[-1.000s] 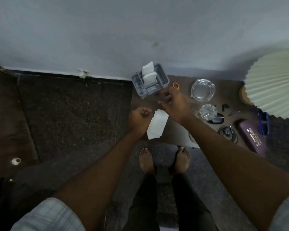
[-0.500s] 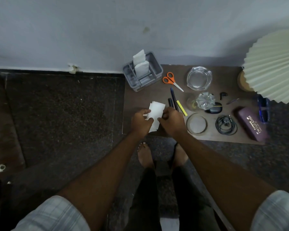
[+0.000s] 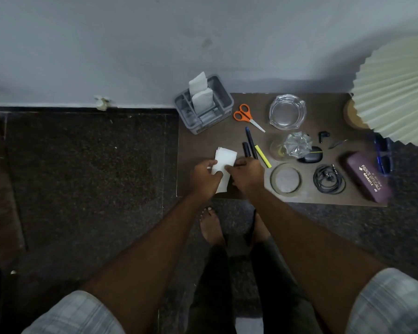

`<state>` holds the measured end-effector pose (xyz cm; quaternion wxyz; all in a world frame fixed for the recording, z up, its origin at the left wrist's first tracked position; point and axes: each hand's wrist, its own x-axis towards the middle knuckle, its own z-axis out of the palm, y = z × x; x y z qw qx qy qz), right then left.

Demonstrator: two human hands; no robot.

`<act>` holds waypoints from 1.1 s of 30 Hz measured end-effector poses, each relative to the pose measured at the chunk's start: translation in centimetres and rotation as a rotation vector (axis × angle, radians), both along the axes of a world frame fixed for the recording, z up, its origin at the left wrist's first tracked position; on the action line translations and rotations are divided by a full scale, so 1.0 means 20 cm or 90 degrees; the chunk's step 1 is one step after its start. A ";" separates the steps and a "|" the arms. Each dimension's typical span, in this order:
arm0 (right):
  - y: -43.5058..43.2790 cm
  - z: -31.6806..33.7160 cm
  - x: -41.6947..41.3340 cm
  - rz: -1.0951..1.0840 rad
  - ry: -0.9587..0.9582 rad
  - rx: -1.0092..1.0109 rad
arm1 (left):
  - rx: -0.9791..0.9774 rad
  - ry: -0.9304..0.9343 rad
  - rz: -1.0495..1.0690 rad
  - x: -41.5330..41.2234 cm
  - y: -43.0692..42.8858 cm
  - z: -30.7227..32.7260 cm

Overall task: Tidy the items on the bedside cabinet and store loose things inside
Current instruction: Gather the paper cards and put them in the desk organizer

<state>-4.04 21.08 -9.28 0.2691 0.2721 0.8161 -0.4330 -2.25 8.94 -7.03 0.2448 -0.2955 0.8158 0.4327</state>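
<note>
Since a second ago the hands met: left hand (image 3: 204, 175) and right hand (image 3: 247, 175) both pinch the small white paper slips (image 3: 226, 157) over the front-left of the brown wooden cabinet top (image 3: 193, 150). Probably squaring the stack; next, slot it into the grey plastic organizer (image 3: 223, 104).

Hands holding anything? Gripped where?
Yes: the white paper slips, held by both hands. Left hand pinches the left edge, right hand the right edge, about midway along.
</note>
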 end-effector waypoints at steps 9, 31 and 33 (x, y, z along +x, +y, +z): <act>-0.02 0.00 -0.01 -0.013 0.007 -0.010 | 0.007 0.000 0.010 0.00 -0.01 -0.01; 0.09 0.10 -0.16 0.024 0.007 -0.245 | 0.202 -0.034 0.224 -0.15 -0.07 0.05; 0.09 0.14 -0.18 0.026 0.000 -0.275 | 0.273 -0.057 0.248 -0.18 -0.08 0.07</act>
